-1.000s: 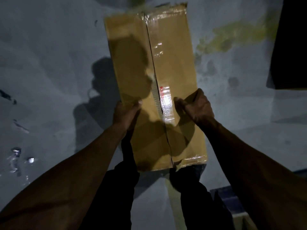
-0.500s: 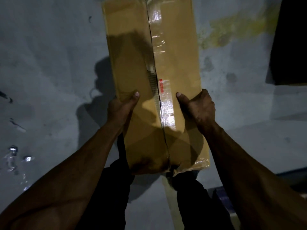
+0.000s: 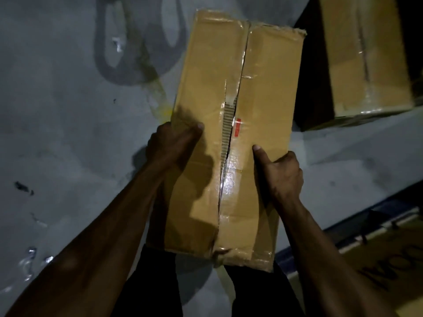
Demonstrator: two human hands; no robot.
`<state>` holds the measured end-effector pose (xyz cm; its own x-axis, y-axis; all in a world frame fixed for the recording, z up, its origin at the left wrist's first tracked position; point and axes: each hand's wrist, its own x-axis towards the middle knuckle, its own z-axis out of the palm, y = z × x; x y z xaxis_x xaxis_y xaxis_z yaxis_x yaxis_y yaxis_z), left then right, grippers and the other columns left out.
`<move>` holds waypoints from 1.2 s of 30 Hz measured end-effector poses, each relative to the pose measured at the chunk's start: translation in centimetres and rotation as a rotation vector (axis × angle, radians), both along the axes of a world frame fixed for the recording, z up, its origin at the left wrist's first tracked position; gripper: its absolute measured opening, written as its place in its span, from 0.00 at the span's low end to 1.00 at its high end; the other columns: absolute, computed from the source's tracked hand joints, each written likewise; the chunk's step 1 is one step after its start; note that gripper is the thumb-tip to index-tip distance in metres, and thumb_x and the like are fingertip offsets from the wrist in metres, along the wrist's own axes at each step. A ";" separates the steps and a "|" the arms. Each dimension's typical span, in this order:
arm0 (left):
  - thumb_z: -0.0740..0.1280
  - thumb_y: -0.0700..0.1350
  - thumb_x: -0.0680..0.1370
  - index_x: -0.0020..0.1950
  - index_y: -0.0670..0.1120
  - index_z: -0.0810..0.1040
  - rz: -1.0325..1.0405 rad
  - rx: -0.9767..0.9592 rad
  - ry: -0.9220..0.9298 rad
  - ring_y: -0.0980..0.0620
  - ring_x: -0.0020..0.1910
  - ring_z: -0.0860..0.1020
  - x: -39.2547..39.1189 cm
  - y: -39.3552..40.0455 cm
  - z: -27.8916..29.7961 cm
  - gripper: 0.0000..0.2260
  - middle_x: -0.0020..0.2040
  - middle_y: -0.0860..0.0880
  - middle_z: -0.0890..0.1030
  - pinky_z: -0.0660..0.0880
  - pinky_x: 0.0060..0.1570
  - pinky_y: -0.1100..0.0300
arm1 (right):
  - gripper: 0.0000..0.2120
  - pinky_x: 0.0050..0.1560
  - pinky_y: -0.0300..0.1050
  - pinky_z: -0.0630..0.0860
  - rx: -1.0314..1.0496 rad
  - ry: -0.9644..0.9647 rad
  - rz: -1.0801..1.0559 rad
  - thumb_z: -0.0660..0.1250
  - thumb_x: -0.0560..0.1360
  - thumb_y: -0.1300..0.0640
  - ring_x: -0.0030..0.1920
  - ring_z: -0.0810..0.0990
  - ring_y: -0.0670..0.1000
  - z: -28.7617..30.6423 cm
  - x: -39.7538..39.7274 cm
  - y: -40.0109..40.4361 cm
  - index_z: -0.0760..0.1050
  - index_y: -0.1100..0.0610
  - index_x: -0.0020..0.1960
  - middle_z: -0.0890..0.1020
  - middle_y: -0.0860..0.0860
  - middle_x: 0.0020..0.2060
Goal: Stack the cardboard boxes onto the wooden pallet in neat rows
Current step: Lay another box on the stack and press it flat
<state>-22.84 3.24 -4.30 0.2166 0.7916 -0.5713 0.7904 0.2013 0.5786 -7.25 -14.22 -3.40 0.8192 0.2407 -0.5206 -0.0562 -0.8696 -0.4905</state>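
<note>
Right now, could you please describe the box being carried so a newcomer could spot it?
Above the grey floor, mid-frame, is the long cardboard box gripped by the left hand and right hand. Unlike the box at the upper right, its taped seam is torn open.

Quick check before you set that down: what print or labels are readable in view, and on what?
Red label by the seam of the carried box: too small and blurred to read.
Large dark letters on the cardboard sheet at lower right: upside down and cut off, roughly "OOW"; not reliably readable.
Second box at upper right: no print visible.
</note>
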 end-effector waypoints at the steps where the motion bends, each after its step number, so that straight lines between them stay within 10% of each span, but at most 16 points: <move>1: 0.63 0.81 0.60 0.57 0.49 0.80 -0.022 0.019 0.006 0.43 0.49 0.83 0.9 -0.3 1.9 0.43 0.52 0.47 0.84 0.81 0.52 0.48 | 0.38 0.55 0.54 0.73 0.011 -0.011 -0.027 0.66 0.68 0.27 0.57 0.77 0.62 2.0 0.4 -0.8 0.71 0.58 0.62 0.79 0.57 0.57; 18: 0.59 0.79 0.63 0.50 0.50 0.80 -0.570 0.296 -0.234 0.43 0.46 0.81 7.8 -8.6 27.8 0.35 0.46 0.49 0.83 0.79 0.51 0.47 | 0.37 0.56 0.56 0.76 0.150 -0.356 -0.492 0.63 0.69 0.26 0.55 0.78 0.59 27.1 -3.8 -14.2 0.70 0.55 0.63 0.78 0.54 0.55; 36: 0.62 0.76 0.69 0.44 0.49 0.79 -1.064 0.240 -0.428 0.46 0.41 0.80 4.8 -28.1 35.9 0.30 0.40 0.50 0.82 0.77 0.43 0.53 | 0.33 0.56 0.56 0.75 0.078 -0.412 -0.965 0.63 0.68 0.26 0.53 0.77 0.56 36.2 -17.3 -33.4 0.69 0.53 0.56 0.76 0.52 0.50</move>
